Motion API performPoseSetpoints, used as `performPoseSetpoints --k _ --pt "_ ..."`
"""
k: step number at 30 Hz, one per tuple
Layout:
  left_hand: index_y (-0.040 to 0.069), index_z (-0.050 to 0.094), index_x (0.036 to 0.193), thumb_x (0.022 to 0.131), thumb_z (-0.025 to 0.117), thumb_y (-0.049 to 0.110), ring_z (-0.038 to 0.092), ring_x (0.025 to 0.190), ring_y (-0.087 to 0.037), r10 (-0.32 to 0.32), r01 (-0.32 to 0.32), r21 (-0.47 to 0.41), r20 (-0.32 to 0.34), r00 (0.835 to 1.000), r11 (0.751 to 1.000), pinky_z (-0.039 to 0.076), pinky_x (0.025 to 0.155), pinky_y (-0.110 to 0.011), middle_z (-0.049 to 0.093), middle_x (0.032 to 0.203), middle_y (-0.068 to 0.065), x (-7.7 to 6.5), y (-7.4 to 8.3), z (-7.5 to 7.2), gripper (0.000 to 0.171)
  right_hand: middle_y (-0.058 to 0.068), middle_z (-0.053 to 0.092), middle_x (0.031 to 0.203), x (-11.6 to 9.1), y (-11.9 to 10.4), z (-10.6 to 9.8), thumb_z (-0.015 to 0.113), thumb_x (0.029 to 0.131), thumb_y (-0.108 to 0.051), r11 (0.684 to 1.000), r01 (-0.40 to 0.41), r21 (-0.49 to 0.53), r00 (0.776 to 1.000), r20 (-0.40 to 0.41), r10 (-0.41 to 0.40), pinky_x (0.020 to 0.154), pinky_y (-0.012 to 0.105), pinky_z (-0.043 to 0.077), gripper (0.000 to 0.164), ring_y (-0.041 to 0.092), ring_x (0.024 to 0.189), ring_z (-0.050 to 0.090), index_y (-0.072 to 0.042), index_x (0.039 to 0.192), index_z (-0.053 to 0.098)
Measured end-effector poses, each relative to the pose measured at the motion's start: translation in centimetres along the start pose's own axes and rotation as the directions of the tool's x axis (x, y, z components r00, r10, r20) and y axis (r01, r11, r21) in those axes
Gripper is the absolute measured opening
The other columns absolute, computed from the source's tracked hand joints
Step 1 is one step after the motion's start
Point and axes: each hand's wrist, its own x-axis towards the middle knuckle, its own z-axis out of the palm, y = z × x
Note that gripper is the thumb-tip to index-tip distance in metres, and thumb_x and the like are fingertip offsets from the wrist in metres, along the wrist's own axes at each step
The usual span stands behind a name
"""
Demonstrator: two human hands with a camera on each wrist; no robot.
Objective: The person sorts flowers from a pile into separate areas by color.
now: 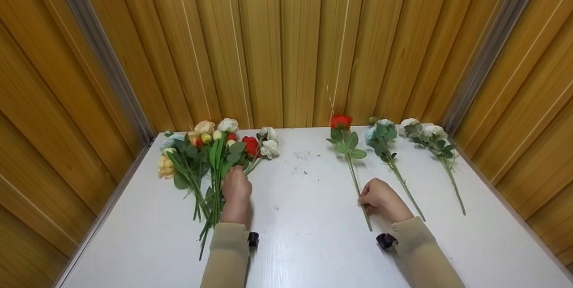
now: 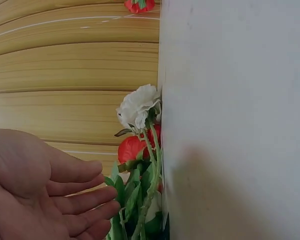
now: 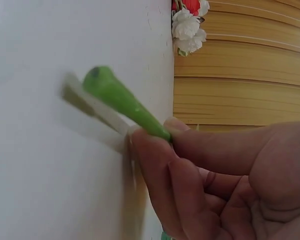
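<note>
Between the thumb and fingers of the right hand (image 1: 382,197), I see the red rose (image 1: 349,143) pinched by its stem (image 3: 124,104) near the lower end, its bloom beyond the grip. Right of that hold lies the blue spray (image 1: 384,135), then the white spray (image 1: 440,145). Well left, I have the left hand (image 1: 236,184), fingers loosely extended, beside the mixed flower pile (image 1: 216,150); contact I cannot tell.
</note>
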Motion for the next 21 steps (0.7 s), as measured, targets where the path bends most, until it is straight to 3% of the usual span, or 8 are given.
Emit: performPoseSetpoints --k 5,10,15,21 --pt "-0.004 0.067 0.119 0.097 0.058 -0.003 0.065 0.111 -0.043 -0.036 0.026 0.135 0.078 0.996 0.991 0.047 0.099 -0.057 0.07 0.117 -0.024 0.01 -0.79 0.13 0.024 0.007 0.066 0.072 0.12 0.33 -0.4 0.074 0.087 0.0 1.0 -0.016 -0.019 1.0 0.017 0.017 0.055 0.023 0.049 0.009 0.012 0.057 0.06 0.002 0.081 0.068" --pt "-0.001 0.066 0.118 0.099 0.056 -0.001 0.064 0.114 -0.042 -0.106 0.074 0.192 0.164 0.981 0.979 0.044 0.103 -0.057 0.07 0.117 -0.023 0.08 -0.89 -0.06 0.021 0.006 0.064 0.069 0.18 0.53 -0.65 0.073 0.088 0.001 1.0 -0.023 -0.022 1.0 0.01 0.023 0.054 0.023 0.048 0.009 0.012 0.055 0.059 0.003 0.081 0.068" --pt "0.0 0.072 0.104 0.1 0.054 -0.002 0.067 0.104 -0.042 -0.118 0.079 0.214 0.176 0.977 0.974 0.043 0.101 -0.057 0.074 0.106 -0.022 0.05 -1.02 -0.23 0.018 -0.001 0.055 0.052 0.47 0.57 -0.64 0.072 0.087 -0.001 0.999 -0.047 -0.026 0.999 0.014 0.048 0.05 0.022 0.044 0.022 0.01 0.048 0.05 -0.003 0.067 0.066" --pt "0.001 0.074 0.101 0.098 0.056 -0.002 0.069 0.099 -0.039 -0.125 0.08 0.228 0.189 0.974 0.97 0.041 0.107 -0.06 0.076 0.1 -0.019 0.21 -1.14 -0.27 0.019 0.003 0.063 0.052 0.46 0.55 -0.46 0.073 0.088 -0.004 0.997 -0.079 -0.02 0.997 0.002 0.079 0.051 0.024 0.05 0.021 0.013 0.048 0.062 0.001 0.068 0.07"
